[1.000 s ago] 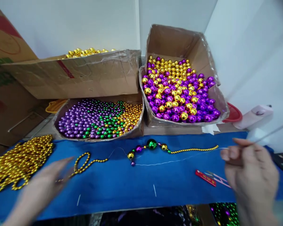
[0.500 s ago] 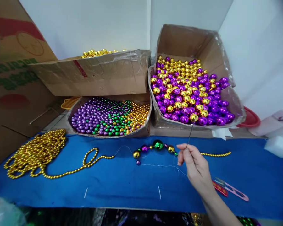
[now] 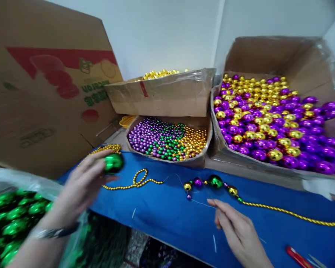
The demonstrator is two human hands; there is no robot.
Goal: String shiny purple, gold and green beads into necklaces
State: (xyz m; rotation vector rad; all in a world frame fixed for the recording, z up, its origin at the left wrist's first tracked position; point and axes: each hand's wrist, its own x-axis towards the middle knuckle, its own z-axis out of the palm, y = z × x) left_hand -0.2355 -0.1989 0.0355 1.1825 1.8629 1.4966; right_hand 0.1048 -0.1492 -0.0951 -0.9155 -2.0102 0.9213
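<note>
Two hands work over the blue cloth-covered worktop (image 3: 162,212): the left hand (image 3: 79,188) grips a shiny green round bead (image 3: 113,163) near the worktop's left edge, above a clear bag of green beads (image 3: 8,216); the right hand (image 3: 238,230) pinches a thin white thread (image 3: 201,203) just below the partly strung bead strand (image 3: 214,182), bare cloth between them

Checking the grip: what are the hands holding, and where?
Left hand pinches a green ball by its sides, in the fingertips. Right hand: cannot tell.
</note>
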